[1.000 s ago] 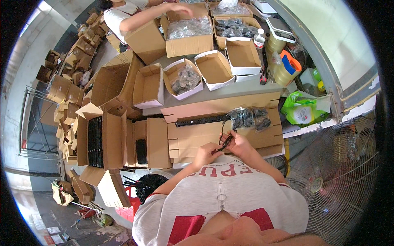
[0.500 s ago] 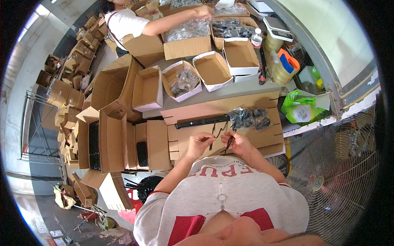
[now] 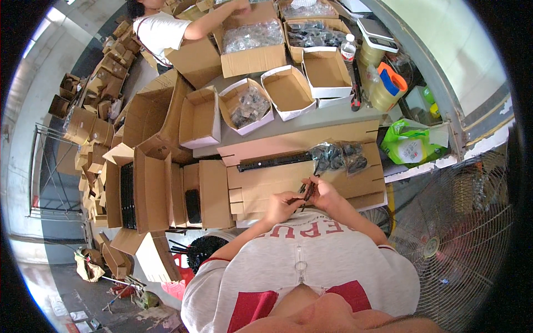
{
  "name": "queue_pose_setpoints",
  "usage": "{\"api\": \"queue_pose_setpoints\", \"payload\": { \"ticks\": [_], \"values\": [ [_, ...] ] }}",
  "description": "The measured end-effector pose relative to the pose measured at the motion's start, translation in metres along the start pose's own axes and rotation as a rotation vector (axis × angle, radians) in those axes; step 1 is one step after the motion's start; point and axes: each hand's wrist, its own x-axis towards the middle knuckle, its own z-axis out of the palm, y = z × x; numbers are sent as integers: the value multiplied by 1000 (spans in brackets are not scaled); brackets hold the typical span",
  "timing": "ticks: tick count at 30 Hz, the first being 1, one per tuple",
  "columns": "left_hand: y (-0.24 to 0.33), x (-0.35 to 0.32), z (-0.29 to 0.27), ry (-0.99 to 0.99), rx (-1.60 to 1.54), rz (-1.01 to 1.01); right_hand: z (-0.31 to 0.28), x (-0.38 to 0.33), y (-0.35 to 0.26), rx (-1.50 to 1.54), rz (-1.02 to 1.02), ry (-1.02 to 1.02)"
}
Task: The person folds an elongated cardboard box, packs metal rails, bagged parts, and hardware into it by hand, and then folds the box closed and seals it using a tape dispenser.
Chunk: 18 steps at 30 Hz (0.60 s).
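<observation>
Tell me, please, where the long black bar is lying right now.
In the head view, the long black bar lies across the flattened cardboard sheet, just beyond both hands and left of the clear bag of dark parts.

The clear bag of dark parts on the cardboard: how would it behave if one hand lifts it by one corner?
The bag looks like thin, crinkled film, so it would probably sag, not stay stiff. Its loose dark pieces would likely slide to the low end. It seems full, so perhaps rather heavy for its size.

Open brown cartons point(image 3: 145, 119) crowd the left of the frame. White-sided boxes point(image 3: 288, 91) sit at upper centre, and a green-and-white bag point(image 3: 410, 144), perhaps plastic, lies at right near a clear packet of dark parts point(image 3: 337, 156).
</observation>
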Motion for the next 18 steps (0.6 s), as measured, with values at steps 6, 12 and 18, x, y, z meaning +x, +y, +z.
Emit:
{"api": "queue_pose_setpoints", "payload": {
  "ticks": [6, 12, 18],
  "values": [
    [14, 2, 4, -7, -65, -63, 8, 0, 2, 18, -23, 116],
    [-2, 9, 6, 104, -233, -51, 15, -10, -2, 3, -35, 112],
    [14, 16, 2, 245, -443, -44, 4, -9, 7, 118, -161, 174]
  ]
}}
